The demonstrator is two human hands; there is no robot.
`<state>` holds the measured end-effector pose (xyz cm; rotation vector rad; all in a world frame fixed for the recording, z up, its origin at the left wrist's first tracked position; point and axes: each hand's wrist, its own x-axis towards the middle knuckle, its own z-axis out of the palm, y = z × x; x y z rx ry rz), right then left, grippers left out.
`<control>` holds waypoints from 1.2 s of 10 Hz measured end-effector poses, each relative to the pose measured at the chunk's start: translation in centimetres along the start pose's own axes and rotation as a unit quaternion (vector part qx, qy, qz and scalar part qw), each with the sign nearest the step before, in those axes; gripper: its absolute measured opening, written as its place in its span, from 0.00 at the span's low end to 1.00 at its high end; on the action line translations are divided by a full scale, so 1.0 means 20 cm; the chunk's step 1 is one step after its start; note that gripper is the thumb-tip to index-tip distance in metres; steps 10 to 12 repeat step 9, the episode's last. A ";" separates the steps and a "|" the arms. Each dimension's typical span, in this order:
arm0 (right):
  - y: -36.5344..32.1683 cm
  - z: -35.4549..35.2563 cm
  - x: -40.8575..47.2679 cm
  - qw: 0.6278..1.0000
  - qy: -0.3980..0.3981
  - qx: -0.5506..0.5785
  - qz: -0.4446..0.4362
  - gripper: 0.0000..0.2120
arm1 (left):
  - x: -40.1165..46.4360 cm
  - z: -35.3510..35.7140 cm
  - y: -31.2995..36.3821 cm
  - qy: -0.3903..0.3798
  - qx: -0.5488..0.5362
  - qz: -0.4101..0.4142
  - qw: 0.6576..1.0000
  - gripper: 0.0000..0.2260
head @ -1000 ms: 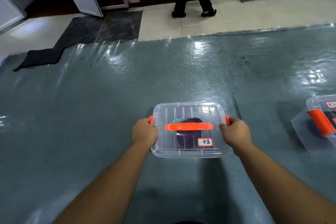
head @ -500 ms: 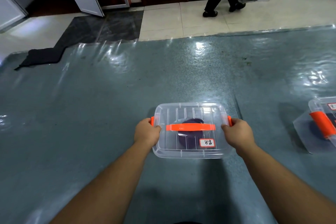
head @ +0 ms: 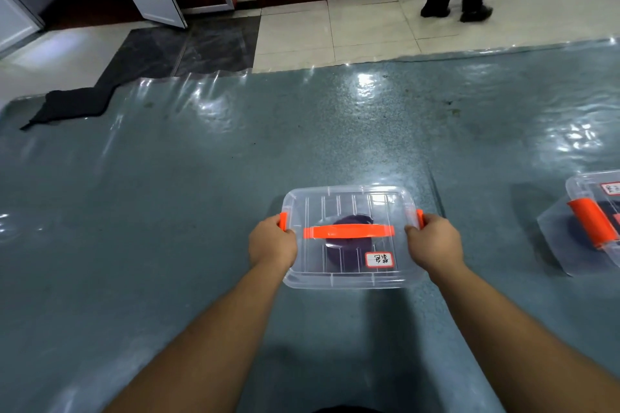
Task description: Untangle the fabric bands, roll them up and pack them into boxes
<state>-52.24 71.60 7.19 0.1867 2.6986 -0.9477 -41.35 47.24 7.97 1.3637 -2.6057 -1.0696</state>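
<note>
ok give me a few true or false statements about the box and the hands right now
1. Both hands grip the box at its sides. True: the left hand and right hand are at the orange latches.
2. The lid is off. False: the lid is on, with its orange handle lying flat.
3. A dark roll shows through the lid. True.
4. The label is on the box's far left corner. False: it is near the right front corner.
5. This is the only box on the table. False: a second box sits at the right edge.
</note>
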 end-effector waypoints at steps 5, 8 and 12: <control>-0.03 0.00 -0.01 0.998 0.001 -0.064 -0.026 0.07 | 0.01 0.00 -0.01 0.000 0.002 0.003 1.000 0.06; -0.11 -0.03 -0.07 0.977 -0.047 -0.203 -0.037 0.16 | -0.04 -0.06 -0.02 -0.038 0.051 0.053 0.997 0.08; -0.11 -0.02 -0.12 0.975 -0.018 -0.208 -0.082 0.21 | -0.07 -0.08 -0.03 -0.018 0.030 0.089 0.995 0.04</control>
